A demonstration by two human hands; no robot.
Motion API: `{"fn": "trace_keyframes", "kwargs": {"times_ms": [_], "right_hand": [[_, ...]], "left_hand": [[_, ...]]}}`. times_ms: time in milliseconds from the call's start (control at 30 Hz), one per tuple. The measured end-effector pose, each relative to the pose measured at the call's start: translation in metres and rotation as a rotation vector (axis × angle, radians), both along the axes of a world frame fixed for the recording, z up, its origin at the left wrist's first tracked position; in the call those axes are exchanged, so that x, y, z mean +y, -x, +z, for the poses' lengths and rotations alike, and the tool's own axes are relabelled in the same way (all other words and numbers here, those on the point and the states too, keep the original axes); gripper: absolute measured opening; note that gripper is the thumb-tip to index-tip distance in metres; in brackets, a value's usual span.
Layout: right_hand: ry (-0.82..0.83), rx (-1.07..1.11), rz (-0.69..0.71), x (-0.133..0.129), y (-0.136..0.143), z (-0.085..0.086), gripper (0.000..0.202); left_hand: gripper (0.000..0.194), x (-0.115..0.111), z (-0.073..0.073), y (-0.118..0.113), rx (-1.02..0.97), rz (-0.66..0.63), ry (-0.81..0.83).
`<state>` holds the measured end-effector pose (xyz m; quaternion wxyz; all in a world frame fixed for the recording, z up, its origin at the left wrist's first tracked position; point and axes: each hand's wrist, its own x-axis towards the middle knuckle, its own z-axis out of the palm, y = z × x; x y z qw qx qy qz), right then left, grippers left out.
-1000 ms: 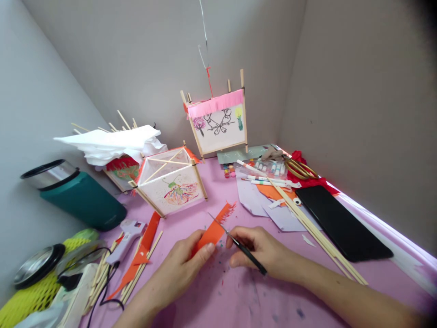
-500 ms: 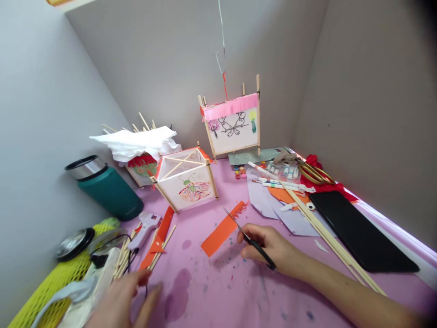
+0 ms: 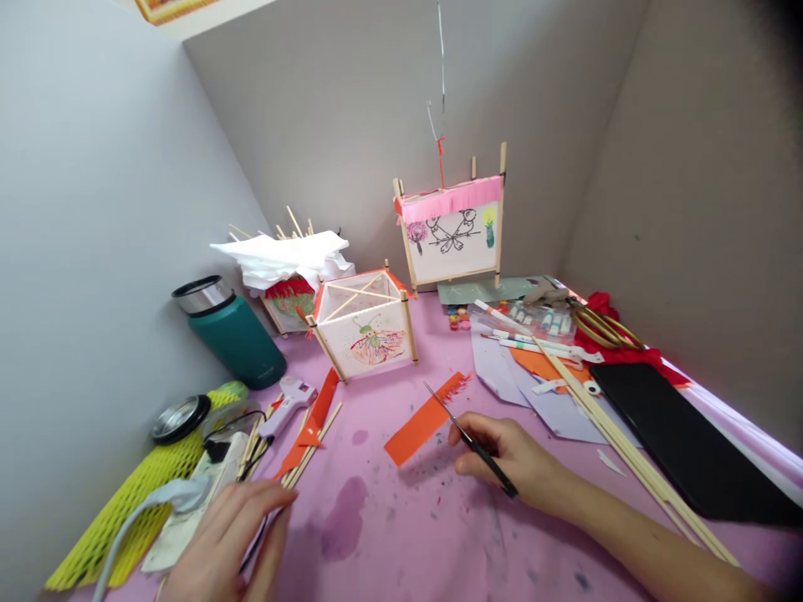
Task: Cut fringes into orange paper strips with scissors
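Note:
My right hand (image 3: 502,460) holds a slim black-handled tool (image 3: 486,464) with a thin, pointed metal end. That tip lies over an orange paper strip (image 3: 417,428), whose far end is cut into a fringe. My left hand (image 3: 229,543) is at the lower left, half curled with fingers and thumb apart. A dark cord-like line shows between thumb and fingers, and I cannot make out whether they touch it. Just beyond are wooden sticks (image 3: 303,461), more orange paper (image 3: 317,422) and a lilac glue gun (image 3: 289,404). A butterfly-painted lantern frame (image 3: 373,344) stands farther back.
A teal bottle (image 3: 235,339) and a white power strip (image 3: 217,493) stand left. A bird-drawn lantern (image 3: 455,242) is at the back under a wire. On the right are long sticks (image 3: 618,439), a black phone-like slab (image 3: 683,443), markers (image 3: 533,343) and gold-handled scissors (image 3: 606,328).
The view has shifted left, so the table's things appear farther right. My left hand has come more fully into view. My right hand and its tool stay over the orange strip.

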<state>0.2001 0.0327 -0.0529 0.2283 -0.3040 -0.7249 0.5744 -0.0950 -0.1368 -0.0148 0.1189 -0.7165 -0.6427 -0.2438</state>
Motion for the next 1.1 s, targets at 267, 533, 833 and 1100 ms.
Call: {"fn": "trace_keyframes", "kwargs": {"times_ms": [267,533,833,1100], "right_hand": [[-0.168,-0.090,-0.015,-0.001,-0.001,0.003,0.035],[-0.407,-0.238,-0.094,-0.001,0.001,0.006,0.034],[-0.524,-0.351,-0.130,-0.005,0.003,0.004,0.046],[-0.556,-0.371,-0.113,-0.006,0.005,0.008,0.039]], "left_hand": [[0.032,0.112,0.026,-0.082,-0.664,-0.152,0.488],[0.026,0.143,0.002,-0.102,-1.179,-0.436,0.894],[0.029,0.142,-0.014,-0.097,-1.293,-0.384,0.917],[0.029,0.140,-0.015,-0.095,-1.330,-0.363,0.912]]}}
